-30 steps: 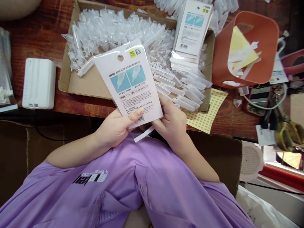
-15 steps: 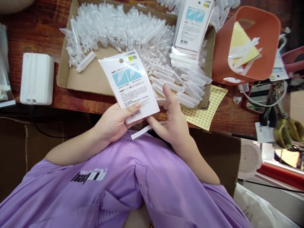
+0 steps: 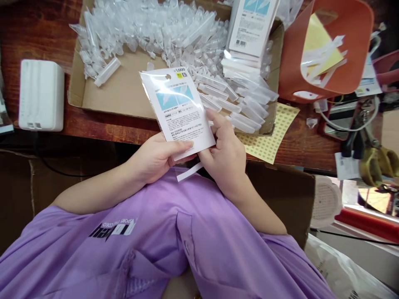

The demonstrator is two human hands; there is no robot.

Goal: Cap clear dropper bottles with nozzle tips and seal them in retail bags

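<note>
A clear plastic packet with a white printed card [image 3: 183, 118] inside is held over my lap, its back with blue pictures and a barcode end facing up. My left hand [image 3: 156, 158] grips its lower left part, thumb flat on the front and fingers underneath. My right hand [image 3: 225, 151] is closed at the lower right edge, fingers curled against the packet and partly hidden behind it. From the packet's bottom a clear flap with a white strip [image 3: 188, 172] sticks out, and its right end meets my right thumb.
Beyond the packet, a cardboard tray [image 3: 115, 99] holds many clear plastic bottles and caps [image 3: 149, 33], plus a stack of packets [image 3: 247, 31]. An orange bin [image 3: 339, 50] with paper strips, a yellow dotted sheet [image 3: 271, 137] and scissors [image 3: 374, 164] lie right. A white box-shaped device [image 3: 41, 95] stands left.
The packet has shifted slightly right in view. My right hand's raised index finger has come down and curled in against the packet's right edge. The left hand keeps its hold.
</note>
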